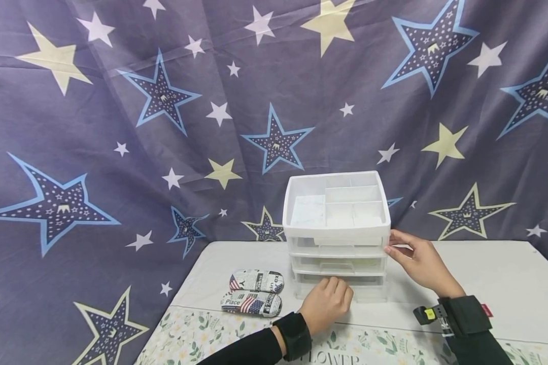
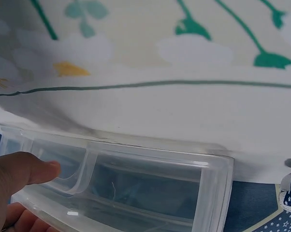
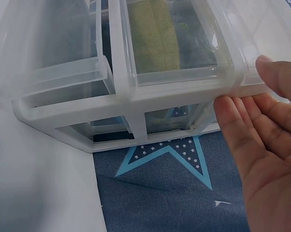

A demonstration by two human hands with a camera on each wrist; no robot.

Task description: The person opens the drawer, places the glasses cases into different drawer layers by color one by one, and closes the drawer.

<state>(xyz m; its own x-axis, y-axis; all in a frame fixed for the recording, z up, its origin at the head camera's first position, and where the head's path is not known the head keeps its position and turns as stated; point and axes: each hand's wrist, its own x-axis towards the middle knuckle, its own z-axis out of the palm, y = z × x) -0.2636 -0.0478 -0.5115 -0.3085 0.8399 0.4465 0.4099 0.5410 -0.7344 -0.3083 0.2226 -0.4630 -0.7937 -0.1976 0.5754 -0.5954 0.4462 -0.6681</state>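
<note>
A white plastic drawer unit (image 1: 337,232) with several translucent drawers and a divided top tray stands on the table. At its lowest drawer (image 2: 150,188) is my left hand (image 1: 327,302), which pinches the front handle, thumb on one side and fingers on the other. That drawer juts out slightly from the frame in the right wrist view. My right hand (image 1: 417,258) holds the unit's right side near the front corner, fingertips against the side frame and thumb at the front. Through the middle drawer (image 3: 184,43) shows an olive-green cloth-like item (image 3: 154,36).
Two rounded, newspaper-print padded items (image 1: 252,302) with flag patterns lie side by side, left of the unit. A floral cloth (image 1: 201,329) covers the table's front part. Behind the white tabletop (image 1: 479,284) hangs a star-patterned curtain (image 1: 347,137).
</note>
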